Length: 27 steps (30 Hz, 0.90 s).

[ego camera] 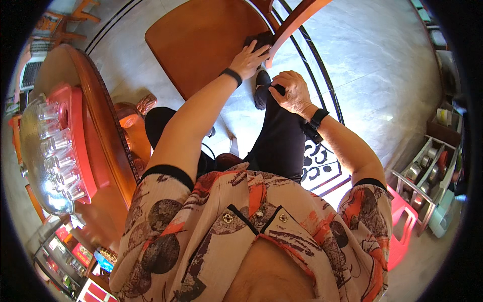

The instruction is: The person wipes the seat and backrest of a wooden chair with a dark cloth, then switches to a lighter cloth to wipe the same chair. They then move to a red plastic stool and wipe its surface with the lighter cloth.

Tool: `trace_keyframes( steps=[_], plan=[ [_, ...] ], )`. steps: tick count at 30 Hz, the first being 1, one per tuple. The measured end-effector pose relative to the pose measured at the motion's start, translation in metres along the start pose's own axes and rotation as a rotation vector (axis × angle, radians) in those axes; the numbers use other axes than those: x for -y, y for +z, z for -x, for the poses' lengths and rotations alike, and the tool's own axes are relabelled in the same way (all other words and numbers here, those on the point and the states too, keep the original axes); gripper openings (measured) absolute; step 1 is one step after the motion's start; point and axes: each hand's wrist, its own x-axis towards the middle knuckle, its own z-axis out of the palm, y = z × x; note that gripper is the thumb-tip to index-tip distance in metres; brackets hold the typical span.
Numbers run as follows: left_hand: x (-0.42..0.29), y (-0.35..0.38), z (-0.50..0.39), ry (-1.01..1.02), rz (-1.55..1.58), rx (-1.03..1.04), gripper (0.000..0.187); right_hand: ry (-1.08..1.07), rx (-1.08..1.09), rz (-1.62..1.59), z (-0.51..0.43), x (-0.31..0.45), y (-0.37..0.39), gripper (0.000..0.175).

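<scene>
A wooden chair seat point(200, 41) with a smooth brown surface lies at the top of the view. At its right edge, beside the curved wooden chair back point(298, 22), my left hand point(249, 60) presses its fingers on a dark cloth point(262, 37), partly covered by them. Over the knee of my dark trousers point(283, 132), my right hand point(289, 90) is curled. A black patch shows between its thumb and fingers; whether that is a held thing or the trousers behind cannot be told.
To the left stands a round wooden table point(94, 113) with a red tray point(85, 158) of clear glasses point(62, 151). A pink plastic stool point(402, 226) is at the right, near a rack point(426, 177) of metal bowls. A black shoe point(261, 88) is on the tiled floor below the chair.
</scene>
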Motion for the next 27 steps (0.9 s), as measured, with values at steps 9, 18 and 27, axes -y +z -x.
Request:
trace_keyframes(
  steps=[9,18,27],
  plan=[
    [-0.023,0.023,0.044,-0.233,-0.002,-0.129,0.075,-0.042,-0.005,-0.017,-0.003,0.004,0.003,0.009],
    [-0.040,0.006,0.200,-0.571,-0.101,-0.179,0.071,-0.081,0.035,0.010,-0.005,0.013,0.013,0.009],
    [-0.029,0.013,0.211,-1.123,0.591,-0.527,0.080,-0.067,0.072,0.077,-0.012,0.021,0.019,0.012]
  ],
)
